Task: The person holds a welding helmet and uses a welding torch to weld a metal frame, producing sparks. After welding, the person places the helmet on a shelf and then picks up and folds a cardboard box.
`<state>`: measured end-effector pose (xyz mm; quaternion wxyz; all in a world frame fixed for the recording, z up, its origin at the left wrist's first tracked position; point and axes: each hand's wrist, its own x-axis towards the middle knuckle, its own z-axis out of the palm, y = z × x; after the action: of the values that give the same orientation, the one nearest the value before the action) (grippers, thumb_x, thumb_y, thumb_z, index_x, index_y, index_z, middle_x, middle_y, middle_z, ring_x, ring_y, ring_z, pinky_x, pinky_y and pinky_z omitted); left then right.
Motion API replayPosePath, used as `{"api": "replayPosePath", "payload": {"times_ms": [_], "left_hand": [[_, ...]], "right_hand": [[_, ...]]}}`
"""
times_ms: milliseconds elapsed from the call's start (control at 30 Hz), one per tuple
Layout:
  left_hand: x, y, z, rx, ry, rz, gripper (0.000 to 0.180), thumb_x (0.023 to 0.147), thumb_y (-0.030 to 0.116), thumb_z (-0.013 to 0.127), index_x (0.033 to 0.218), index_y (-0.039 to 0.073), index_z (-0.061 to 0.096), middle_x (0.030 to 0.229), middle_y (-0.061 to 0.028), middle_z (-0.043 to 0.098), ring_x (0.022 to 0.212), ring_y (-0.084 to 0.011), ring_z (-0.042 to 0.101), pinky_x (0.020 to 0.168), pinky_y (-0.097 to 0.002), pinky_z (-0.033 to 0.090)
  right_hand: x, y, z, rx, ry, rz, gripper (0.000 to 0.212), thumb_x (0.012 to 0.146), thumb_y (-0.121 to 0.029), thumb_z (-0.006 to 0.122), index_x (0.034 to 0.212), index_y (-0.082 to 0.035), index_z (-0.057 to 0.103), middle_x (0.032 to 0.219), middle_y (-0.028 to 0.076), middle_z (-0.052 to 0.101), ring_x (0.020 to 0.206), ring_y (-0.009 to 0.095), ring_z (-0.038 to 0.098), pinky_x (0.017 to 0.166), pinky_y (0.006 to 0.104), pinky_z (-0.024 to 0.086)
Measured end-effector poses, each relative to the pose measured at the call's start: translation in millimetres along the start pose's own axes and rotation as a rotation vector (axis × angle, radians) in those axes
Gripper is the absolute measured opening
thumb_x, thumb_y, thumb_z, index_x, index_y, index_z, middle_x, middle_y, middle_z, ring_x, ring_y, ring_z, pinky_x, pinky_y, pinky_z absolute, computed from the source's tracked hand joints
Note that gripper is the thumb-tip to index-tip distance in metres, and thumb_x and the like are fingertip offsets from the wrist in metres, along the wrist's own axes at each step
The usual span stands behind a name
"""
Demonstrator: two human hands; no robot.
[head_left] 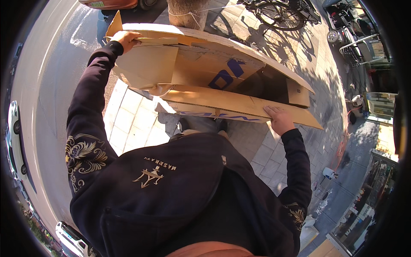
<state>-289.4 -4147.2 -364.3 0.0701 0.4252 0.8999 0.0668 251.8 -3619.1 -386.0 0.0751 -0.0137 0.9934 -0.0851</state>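
Note:
A long brown cardboard box [197,64] with blue print stands before me, its top flaps spread and its shadowed inside showing at the right. My left hand [126,40] grips the upper flap at the far left end, the fingers bent over its edge. On the near flap [239,103], toward the right, rests my right hand [280,120]; its fingers lie over the flap's upper edge, the thumb below it. A torn white strip [163,105] hangs from the box's near left side. My shoes show beneath the near edge.
A tree trunk [187,13] with a cord round it rises right behind the box. Farther right a bicycle [278,15] stands on the paved sidewalk [274,156]. A wheeled frame [359,43] is by the shopfront. The road [47,128] with parked cars runs along the left.

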Motion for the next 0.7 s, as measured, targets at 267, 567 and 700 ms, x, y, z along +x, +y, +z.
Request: {"api": "replayPosePath", "payload": {"times_ms": [267,567,700], "left_hand": [[42,117,61,0.084,-0.123,0.200,0.027,0.095,0.029,0.075,0.120,0.018,0.079,0.110,-0.0095,0.080,0.101,-0.0341,0.075,0.087,-0.0471,0.060],[124,199,118,0.125,-0.026,0.151,0.023,0.096,0.027,0.066,0.116,0.022,0.076,0.103,-0.0112,0.080,0.101,-0.0360,0.076,0.084,-0.0520,0.060],[138,277,81,0.117,-0.064,0.214,0.027,0.099,0.029,0.066,0.123,0.026,0.078,0.109,-0.0106,0.080,0.102,-0.0356,0.076,0.089,-0.0488,0.059]], "right_hand": [[-21,-3,-3,0.034,-0.033,-0.028,0.055,0.085,0.003,0.066,0.138,-0.010,0.069,0.136,0.013,0.073,0.125,0.034,0.066,0.107,0.0470,0.052],[-20,-14,-7,0.072,-0.032,-0.117,0.052,0.087,0.003,0.065,0.138,-0.009,0.069,0.136,0.012,0.072,0.126,0.034,0.065,0.109,0.0469,0.051],[-19,-24,1,0.087,-0.030,-0.088,0.050,0.088,0.001,0.064,0.136,-0.009,0.070,0.136,0.012,0.072,0.125,0.034,0.065,0.108,0.0471,0.051]]}}
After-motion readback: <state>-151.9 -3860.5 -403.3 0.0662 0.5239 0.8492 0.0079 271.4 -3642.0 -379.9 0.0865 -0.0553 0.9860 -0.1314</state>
